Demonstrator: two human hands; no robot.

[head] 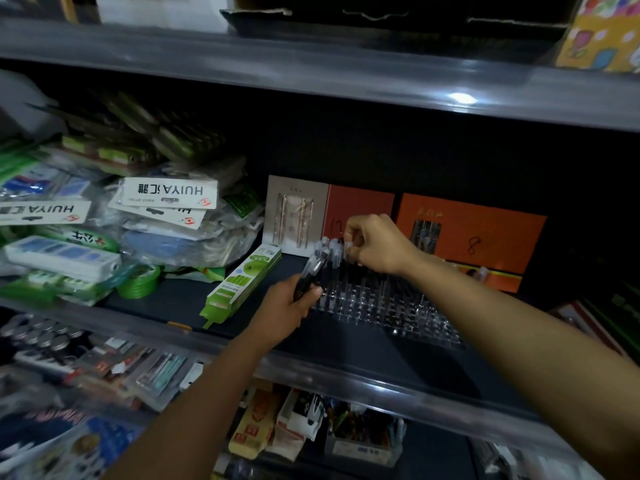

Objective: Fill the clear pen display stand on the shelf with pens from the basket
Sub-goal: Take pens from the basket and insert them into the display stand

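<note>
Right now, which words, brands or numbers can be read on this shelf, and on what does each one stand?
"HUIYA", printed upside down: white header card of a plastic packet.
"HUIYA", upside down, partly cut: second header card at left.
"8", handwritten: orange box.
"12", handwritten, partly hidden by the right hand: red box.
Green pack print: too small.

"HUIYA汇雅" upside down on white header card [168,195], upper left; partial "HUIYA" on second card [43,213]. Handwritten "8" on orange box [491,237]; "12" on red box [360,213].
</note>
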